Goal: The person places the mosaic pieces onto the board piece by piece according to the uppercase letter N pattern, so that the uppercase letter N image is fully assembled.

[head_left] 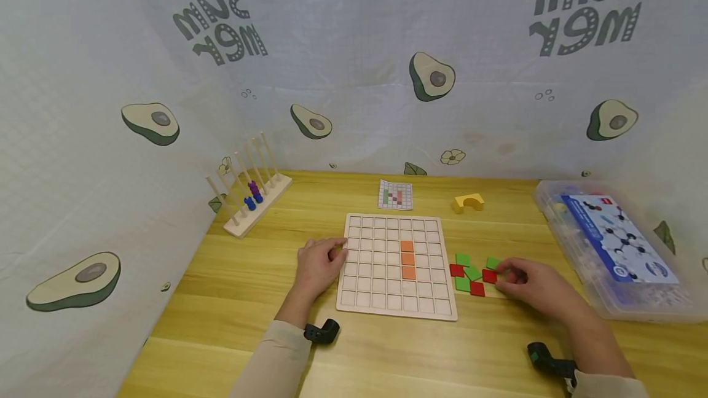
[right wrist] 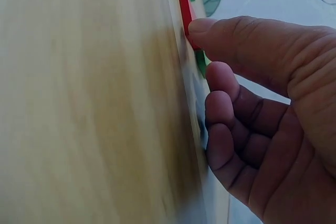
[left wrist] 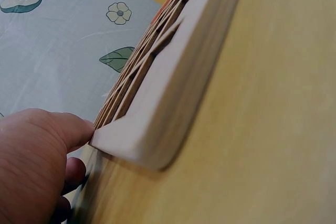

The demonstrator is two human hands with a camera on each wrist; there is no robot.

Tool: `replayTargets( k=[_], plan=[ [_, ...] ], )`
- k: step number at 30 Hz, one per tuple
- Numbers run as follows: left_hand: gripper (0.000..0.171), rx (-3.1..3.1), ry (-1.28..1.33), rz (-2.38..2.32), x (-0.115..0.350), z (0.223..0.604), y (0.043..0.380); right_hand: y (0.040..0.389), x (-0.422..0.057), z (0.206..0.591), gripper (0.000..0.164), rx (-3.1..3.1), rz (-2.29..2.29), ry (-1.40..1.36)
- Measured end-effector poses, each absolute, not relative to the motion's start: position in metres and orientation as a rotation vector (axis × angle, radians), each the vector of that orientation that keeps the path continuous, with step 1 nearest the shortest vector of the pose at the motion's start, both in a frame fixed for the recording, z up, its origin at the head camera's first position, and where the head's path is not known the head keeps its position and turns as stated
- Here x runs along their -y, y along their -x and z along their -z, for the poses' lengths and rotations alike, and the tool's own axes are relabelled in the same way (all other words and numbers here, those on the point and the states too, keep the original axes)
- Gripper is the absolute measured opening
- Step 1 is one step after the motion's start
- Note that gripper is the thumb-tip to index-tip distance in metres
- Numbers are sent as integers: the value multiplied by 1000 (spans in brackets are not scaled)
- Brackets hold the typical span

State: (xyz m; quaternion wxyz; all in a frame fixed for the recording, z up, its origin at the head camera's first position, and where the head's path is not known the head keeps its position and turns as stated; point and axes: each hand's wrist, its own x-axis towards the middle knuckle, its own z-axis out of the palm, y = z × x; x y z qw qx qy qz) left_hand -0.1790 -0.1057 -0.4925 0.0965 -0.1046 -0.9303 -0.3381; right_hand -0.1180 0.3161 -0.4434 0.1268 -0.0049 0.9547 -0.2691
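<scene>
A wooden grid board (head_left: 379,287) lies flat on the table, with three orange tiles (head_left: 407,259) stacked in one column of its cells. My left hand (head_left: 319,268) rests at the board's left edge, fingertips against it; in the left wrist view, the thumb touches the corner of the board (left wrist: 157,135). To the right of the board lie loose green tiles (head_left: 462,284) and red tiles (head_left: 477,289). My right hand (head_left: 533,284) is over the right side of this group, its thumb and forefinger at a red tile (head_left: 489,276). In the right wrist view, the thumb tip overlaps a red tile (right wrist: 186,14).
A small printed pattern card (head_left: 395,195) lies behind the board, a yellow arch block (head_left: 468,202) to its right. At the left stands a wooden peg rack (head_left: 259,204) with blue and purple pieces. A clear plastic box (head_left: 586,275) with a blue-and-white sheet sits at the right.
</scene>
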Motion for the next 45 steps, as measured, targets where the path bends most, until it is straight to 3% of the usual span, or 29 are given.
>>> replayTargets(
  k=[45],
  plan=[
    [27,2760,304,981,106,495,180,117,-317,445,38,-2793,808,24]
  ],
)
